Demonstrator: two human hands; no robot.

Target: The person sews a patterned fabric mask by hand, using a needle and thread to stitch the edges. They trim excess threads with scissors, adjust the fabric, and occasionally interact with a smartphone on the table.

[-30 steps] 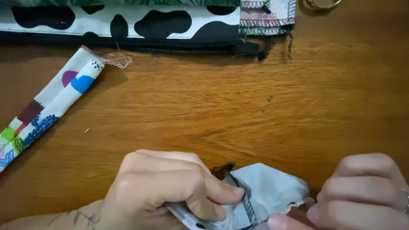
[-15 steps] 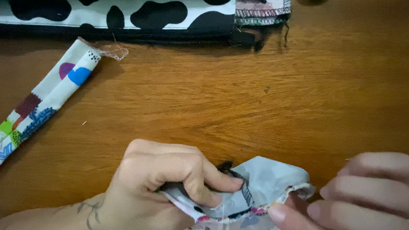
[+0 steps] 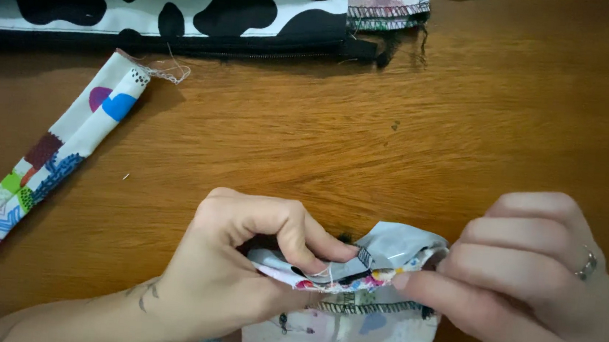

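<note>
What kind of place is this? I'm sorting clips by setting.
Probably a home sewing or craft table: both hands, left hand and right hand, pinch a small patterned fabric piece over a wooden table, with a folded fabric strip and cow-print pouch nearby.

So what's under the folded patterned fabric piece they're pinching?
Under the fabric piece, held by the left hand and right hand, lies the wooden table. The fabric and hands cover whatever else lies beneath.
</note>
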